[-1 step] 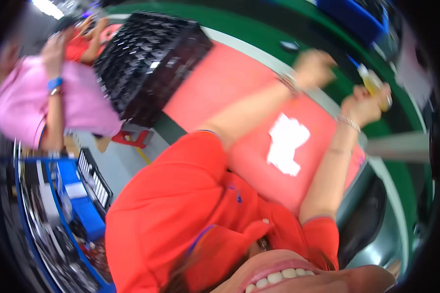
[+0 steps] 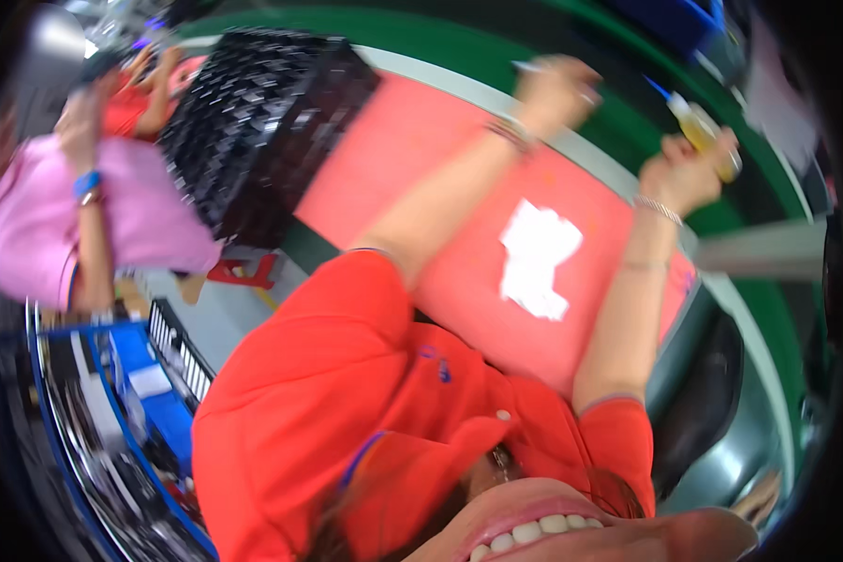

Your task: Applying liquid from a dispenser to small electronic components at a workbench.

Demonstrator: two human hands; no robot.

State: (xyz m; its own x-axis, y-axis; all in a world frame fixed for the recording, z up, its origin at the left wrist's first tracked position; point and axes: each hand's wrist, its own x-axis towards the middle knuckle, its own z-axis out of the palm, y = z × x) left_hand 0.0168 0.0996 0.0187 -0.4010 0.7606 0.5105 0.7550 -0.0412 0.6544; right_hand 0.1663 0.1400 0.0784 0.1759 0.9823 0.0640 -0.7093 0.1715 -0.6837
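My right hand (image 2: 686, 178) is wrapped round a small dispensing bottle (image 2: 707, 140) with yellow contents and a thin blue tip pointing up and left, over the dark green conveyor-like surface (image 2: 459, 37). Smeared by motion, my left hand (image 2: 557, 94) reaches over the pale edge of that surface. Its fingers look partly bent, and I cannot tell whether they hold anything. A small pale-and-dark item (image 2: 526, 66) shows right beside them, mostly hidden. Between my forearms, overexposed white pieces (image 2: 539, 258) lie on the red mat (image 2: 450, 272).
A large black crate (image 2: 281, 140) stands at the mat's left end. Beyond it are a person in pink (image 2: 140, 206) and another in red. A blue bin (image 2: 670, 23) is at the far right, a grey post (image 2: 763, 251) nearer, and a blue-framed rack (image 2: 89, 393) lower left.
My left hand has moved away from me and to the left, up to the small item on the green surface. The right hand still holds the bottle. The whole view has shifted slightly.
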